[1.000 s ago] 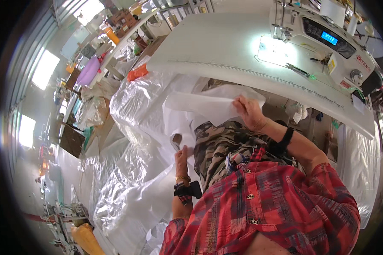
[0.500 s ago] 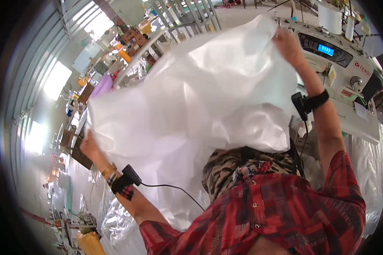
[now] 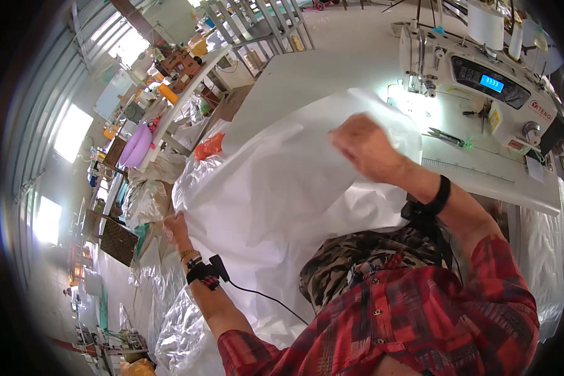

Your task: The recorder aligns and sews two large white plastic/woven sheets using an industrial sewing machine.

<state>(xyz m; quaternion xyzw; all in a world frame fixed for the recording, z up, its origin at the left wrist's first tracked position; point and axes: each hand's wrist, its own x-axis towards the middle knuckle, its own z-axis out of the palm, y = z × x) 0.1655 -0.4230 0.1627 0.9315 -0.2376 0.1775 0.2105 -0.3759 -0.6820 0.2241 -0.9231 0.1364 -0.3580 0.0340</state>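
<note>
Surface/rm: pale table (image 3: 282, 75) ahead of you, ruler markings nr its front edge. Sewing machine (image 3: 507, 106) at its R end, lamp lit, display on; snips (image 3: 446, 136) lie just below the lit patch. White thread cone (image 3: 485, 28) behind machine. Orange-red bundle (image 3: 209, 146) at table's L corner. Grey chair (image 3: 263, 30) beyond; cluttered side table (image 3: 214, 61) to L, w/ purple item (image 3: 136, 145) at its near end. Bright windows (image 3: 73, 133) in L wall.

Containers: brown boxes (image 3: 180, 64) on side table, contents too small to tell. Clear plastic bag (image 3: 145, 199) on L, contents unclear.

White sheet (image 3: 307, 169): spread betw. your hands, far part over table's front edge, near part by your lap. Your L hand (image 3: 177, 230) pinches its L edge. Your R hand (image 3: 360, 144) is over its far R part, fingers curled, blurred; can't tell if gripping.

vs 0.5 s ago: sheet was raised, hiding most of table; now lower, so tabletop, snips + orange-red bundle show again. R hand has come down/in from nr machine head; L hand slightly inward.
</note>
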